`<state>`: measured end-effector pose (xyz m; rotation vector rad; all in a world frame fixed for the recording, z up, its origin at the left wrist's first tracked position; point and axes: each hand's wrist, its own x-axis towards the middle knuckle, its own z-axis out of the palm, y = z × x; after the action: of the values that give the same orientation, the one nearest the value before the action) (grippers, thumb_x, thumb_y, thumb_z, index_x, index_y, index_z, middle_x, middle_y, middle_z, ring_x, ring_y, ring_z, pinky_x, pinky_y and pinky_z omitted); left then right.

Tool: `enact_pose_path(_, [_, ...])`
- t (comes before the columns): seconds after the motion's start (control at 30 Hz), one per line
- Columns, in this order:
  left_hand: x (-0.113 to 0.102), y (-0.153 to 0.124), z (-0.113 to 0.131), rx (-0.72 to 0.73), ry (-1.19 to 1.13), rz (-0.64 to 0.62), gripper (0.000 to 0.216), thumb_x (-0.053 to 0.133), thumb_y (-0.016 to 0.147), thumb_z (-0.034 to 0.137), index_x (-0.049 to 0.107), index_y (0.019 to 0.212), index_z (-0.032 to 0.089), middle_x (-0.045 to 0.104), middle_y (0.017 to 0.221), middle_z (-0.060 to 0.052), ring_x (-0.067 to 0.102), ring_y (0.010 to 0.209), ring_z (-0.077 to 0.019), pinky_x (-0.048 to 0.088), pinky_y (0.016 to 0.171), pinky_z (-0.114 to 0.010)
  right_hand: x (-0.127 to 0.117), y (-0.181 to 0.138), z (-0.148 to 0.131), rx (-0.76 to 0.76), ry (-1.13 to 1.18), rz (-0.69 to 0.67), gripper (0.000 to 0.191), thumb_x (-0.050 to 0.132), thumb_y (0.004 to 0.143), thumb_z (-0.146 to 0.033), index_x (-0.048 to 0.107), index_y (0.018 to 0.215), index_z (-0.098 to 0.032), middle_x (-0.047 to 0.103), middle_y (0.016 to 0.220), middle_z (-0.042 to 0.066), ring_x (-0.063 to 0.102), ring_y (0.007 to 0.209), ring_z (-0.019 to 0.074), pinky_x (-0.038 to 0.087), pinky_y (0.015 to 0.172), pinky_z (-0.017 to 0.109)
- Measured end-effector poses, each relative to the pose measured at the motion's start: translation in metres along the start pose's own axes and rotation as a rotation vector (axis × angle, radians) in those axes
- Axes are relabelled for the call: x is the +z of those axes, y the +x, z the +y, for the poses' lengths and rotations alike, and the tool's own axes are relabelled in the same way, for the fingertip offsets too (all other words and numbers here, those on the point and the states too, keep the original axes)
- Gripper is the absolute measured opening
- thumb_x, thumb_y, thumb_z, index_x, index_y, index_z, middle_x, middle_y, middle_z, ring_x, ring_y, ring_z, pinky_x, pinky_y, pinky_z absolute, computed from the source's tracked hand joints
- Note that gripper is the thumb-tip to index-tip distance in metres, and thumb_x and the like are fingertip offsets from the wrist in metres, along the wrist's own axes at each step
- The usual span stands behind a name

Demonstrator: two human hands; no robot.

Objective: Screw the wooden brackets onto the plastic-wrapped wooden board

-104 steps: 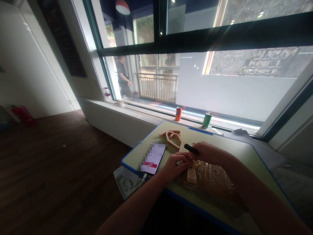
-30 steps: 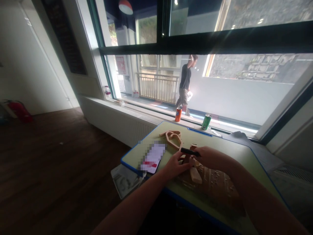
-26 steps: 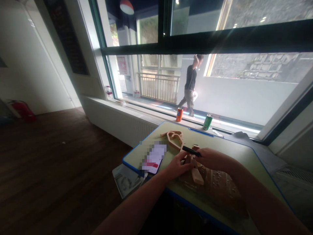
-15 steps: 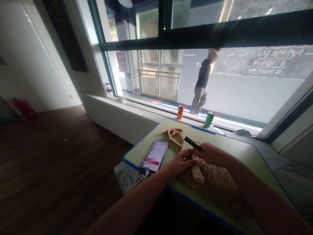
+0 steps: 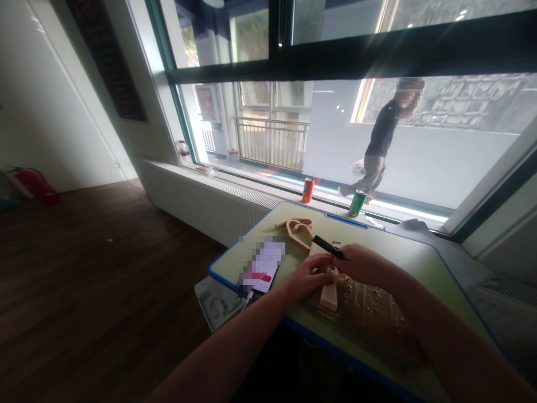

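My left hand point(image 5: 308, 275) is closed on a pale wooden piece point(image 5: 329, 298), its fingers and thumb around the upper end. The lower end of that piece sticks out toward me over a clear plastic tray point(image 5: 356, 299). My right hand point(image 5: 364, 263) grips a black stick-like tool point(image 5: 326, 245), which juts out to the upper left. Its tip or working end is hidden, so its exact kind cannot be told. Both hands meet just above the wooden piece. Beyond them lie curved wooden parts point(image 5: 298, 230) on the table.
A phone point(image 5: 265, 267) with a cable lies left on the blue-edged table point(image 5: 403, 249). An orange can point(image 5: 307, 191) and a green can point(image 5: 357, 204) stand on the windowsill. Outside the window a person point(image 5: 381, 137) walks past. A fire extinguisher point(image 5: 37, 186) stands far left.
The wooden piece's near end has swung left, turning the piece more upright in view. Both hands keep their holds. The person outside has moved right.
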<state>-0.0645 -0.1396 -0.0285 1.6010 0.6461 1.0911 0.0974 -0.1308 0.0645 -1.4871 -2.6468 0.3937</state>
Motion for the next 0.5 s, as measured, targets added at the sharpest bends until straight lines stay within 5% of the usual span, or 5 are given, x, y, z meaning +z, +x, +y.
enact_pose_path(0.5, [0.0019,-0.0022,-0.0004,0.015,0.054,0.009,0.042,0.062,0.072,0.024,0.055,0.113,0.019,0.056,0.111,-0.005,0.050,0.102,-0.0197,0.040,0.086,-0.028,0.0048,0.0052,-0.0033,-0.036,-0.089,-0.013,0.026,0.040,0.083,-0.025,0.064,0.080,-0.016,0.065,0.073,0.005,0.054,0.060,0.0118,0.034,0.051,0.020])
